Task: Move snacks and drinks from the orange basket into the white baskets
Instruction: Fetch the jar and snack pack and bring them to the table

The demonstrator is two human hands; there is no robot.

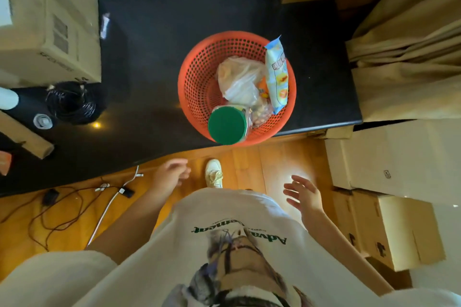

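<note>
An orange perforated basket [199,77] stands on a black counter [154,57] near its front edge. Inside it lie a clear plastic bag of snacks [239,80], a light blue snack packet [277,75] leaning on the right rim, and a jar with a green lid [227,124] at the front. My left hand [172,172] hangs below the counter edge, fingers loosely curled, empty. My right hand [303,194] is lower right, fingers spread, holding nothing. Both hands are apart from the basket. No white baskets are in view.
Cardboard boxes [50,20] stand at the left on the counter, with a coil of black cable [72,104] beside them. More boxes [389,227] sit at the right on the floor. Beige curtains [409,57] hang at the right. Cables [74,207] lie on the wooden floor.
</note>
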